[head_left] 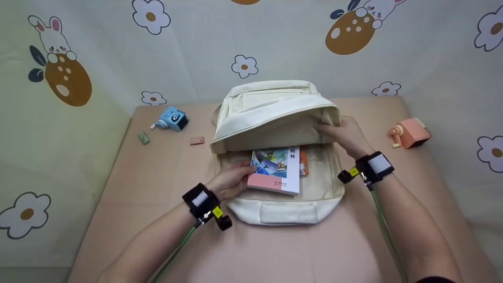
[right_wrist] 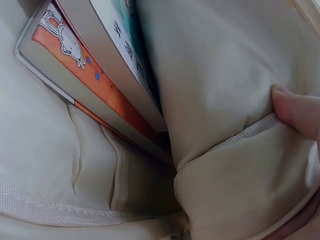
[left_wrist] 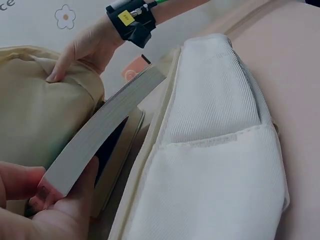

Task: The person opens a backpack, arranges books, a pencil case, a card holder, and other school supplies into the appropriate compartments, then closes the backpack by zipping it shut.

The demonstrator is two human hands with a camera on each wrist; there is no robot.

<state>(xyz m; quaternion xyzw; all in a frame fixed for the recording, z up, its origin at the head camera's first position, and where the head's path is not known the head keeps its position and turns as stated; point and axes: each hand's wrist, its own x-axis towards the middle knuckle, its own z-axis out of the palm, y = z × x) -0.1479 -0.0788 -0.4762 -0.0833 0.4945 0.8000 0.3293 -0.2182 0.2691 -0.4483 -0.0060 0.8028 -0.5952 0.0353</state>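
Note:
A cream backpack (head_left: 275, 100) lies unzipped on the table, its front flap raised. My left hand (head_left: 232, 180) pinches the left edge of a paperback book (head_left: 271, 182) with a blue picture and a pink-and-white cover, held within the bag's opening. In the left wrist view its page block (left_wrist: 107, 127) is tilted between thumb and fingers. My right hand (head_left: 347, 135) grips the flap's right edge, thumb on the beige lining (right_wrist: 220, 65). Below the paperback, an orange book (right_wrist: 75, 55) with a white cartoon figure sits inside the bag, partly hidden.
On the left of the table (head_left: 157, 220) are a blue pencil sharpener (head_left: 173, 118) with a crank, a green eraser (head_left: 144, 138) and a pink eraser (head_left: 197, 140). A coral pencil sharpener (head_left: 410, 133) stands at the right. A patterned cloth (head_left: 204, 51) hangs behind.

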